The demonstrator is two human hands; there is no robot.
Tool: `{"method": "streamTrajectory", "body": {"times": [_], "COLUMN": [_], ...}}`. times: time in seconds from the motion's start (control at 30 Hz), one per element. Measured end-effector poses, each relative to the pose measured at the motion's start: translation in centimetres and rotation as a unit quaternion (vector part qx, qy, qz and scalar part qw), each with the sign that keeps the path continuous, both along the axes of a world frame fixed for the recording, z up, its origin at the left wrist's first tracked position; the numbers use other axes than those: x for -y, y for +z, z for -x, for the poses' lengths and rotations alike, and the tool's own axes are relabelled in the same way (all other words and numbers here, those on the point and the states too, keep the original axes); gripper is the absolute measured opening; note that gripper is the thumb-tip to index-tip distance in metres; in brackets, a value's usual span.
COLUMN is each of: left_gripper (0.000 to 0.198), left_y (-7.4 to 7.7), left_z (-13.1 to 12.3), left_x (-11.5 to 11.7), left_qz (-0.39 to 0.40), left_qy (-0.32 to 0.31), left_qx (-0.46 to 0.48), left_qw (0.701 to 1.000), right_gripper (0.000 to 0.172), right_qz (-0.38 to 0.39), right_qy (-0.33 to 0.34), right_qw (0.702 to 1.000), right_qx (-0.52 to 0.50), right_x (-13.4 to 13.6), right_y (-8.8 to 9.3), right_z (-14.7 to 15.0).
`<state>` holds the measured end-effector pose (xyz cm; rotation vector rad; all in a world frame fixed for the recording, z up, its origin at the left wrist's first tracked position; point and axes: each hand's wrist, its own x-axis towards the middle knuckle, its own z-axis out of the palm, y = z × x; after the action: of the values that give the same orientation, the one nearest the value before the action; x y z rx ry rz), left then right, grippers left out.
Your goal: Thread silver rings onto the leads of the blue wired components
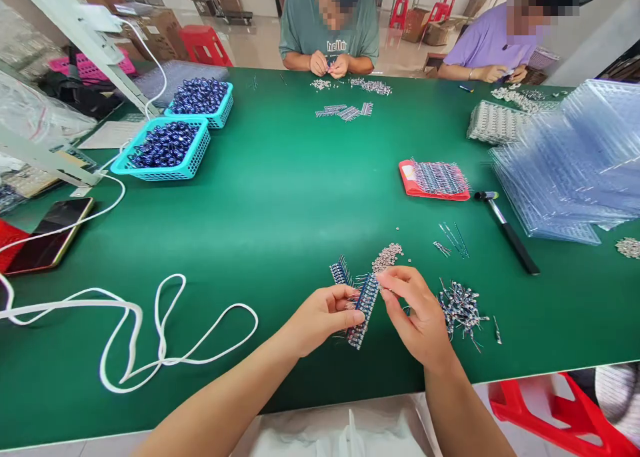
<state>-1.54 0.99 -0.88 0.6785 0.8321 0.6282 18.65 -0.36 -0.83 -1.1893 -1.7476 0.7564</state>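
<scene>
My left hand (pixel 327 318) is closed around a narrow blue strip (pixel 367 303) set with rows of small metal parts and thin wire leads. The strip slants upright above the table, and a second similar strip (pixel 341 270) shows just behind it. At the strip's top end, my right hand (pixel 413 310) pinches thumb and forefinger together; whatever lies between the fingertips is too small to make out. A pile of small round beige pieces (pixel 387 255) lies just beyond the right fingertips. Right of that hand is a heap of small parts with wire leads (pixel 463 309).
A hammer (pixel 515 240) lies at right, near stacked clear plastic trays (pixel 565 177) and a red pad (pixel 407 185) bearing pin strips. Turquoise baskets (pixel 200 153) of dark blue parts, a phone (pixel 55 233) and white cable (pixel 163 337) occupy the left. Two people (pixel 327 27) work opposite.
</scene>
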Motion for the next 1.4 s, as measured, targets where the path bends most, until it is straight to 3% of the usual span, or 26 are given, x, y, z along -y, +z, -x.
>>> {"method": "streamTrajectory", "body": {"times": [0.13, 0.27, 0.37, 0.5, 0.63, 0.8, 1.4], "left_gripper": [0.055, 0.063, 0.057, 0.048, 0.041, 0.026, 0.018], "left_y": [0.2, 0.6, 0.8, 1.2, 1.7, 1.4, 1.3], "left_z": [0.7, 1.3, 2.0, 2.4, 2.0, 1.5, 0.8], "left_x": [-0.4, -0.7, -1.0, -0.9, -0.5, -0.6, -0.4], "left_qz": [0.039, 0.052, 0.003, -0.121, -0.122, -0.098, -0.073], "left_qy": [0.018, 0.030, 0.078, 0.129, 0.152, 0.222, 0.230], "left_qx": [0.021, 0.048, 0.047, 0.027, 0.027, -0.019, -0.017], "left_qw": [0.999, 0.997, 0.996, 0.984, 0.981, 0.970, 0.970], "right_gripper": [0.036, 0.029, 0.022, 0.009, 0.014, 0.019, 0.015], "right_qz": [-0.083, -0.105, -0.028, 0.155, 0.250, 0.281, 0.303], "right_qy": [0.008, -0.006, -0.035, -0.006, 0.041, 0.054, 0.090], "right_qw": [0.990, 0.988, 0.998, 0.986, 0.964, 0.956, 0.947], "right_qx": [0.109, 0.111, 0.045, -0.058, -0.079, -0.066, -0.059], "right_x": [-0.2, -0.1, 0.2, 0.6, 1.0, 1.1, 1.0], "right_y": [-0.1, 0.0, 0.0, -0.3, -0.7, -0.7, -0.1], "right_z": [0.3, 0.8, 1.0, 1.4, 2.0, 2.6, 3.5]}}
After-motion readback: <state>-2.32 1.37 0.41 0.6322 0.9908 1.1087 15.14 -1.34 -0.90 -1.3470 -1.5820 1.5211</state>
